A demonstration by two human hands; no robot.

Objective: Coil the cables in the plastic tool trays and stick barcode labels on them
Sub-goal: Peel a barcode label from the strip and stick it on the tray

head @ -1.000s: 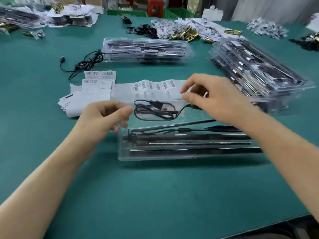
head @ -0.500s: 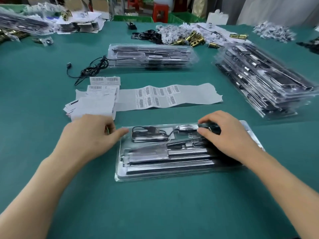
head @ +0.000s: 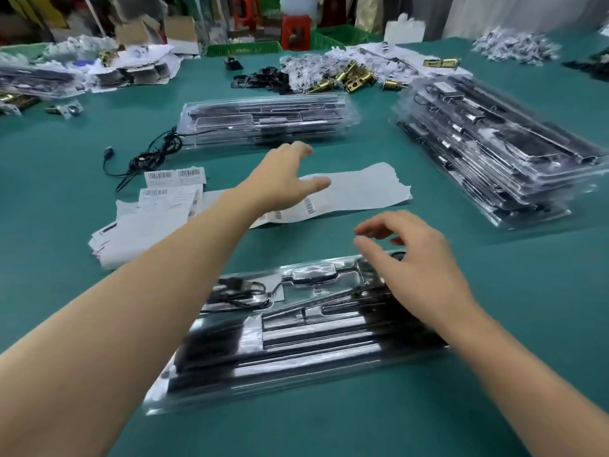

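Observation:
A clear plastic tool tray (head: 296, 367) lies on the green table in front of me, with a coiled black cable (head: 237, 293) in its upper left pocket. My right hand (head: 408, 262) hovers over the tray's upper right part, fingers loosely curled and holding nothing. My left hand (head: 283, 178) stretches out over the white barcode label strip (head: 356, 189), fingers relaxed and empty. Part of the strip is hidden under that hand.
A loose black cable (head: 148, 156) trails from a second pile of trays (head: 267, 122) at the back. A tall stack of filled trays (head: 494, 153) stands at the right. White label sheets (head: 145, 222) lie at the left. Brass parts (head: 349, 79) sit further back.
The tray went from tilted up to lying flat. My left hand left the tray's left edge and reached forward over the label strip. My right hand lifted off the tray.

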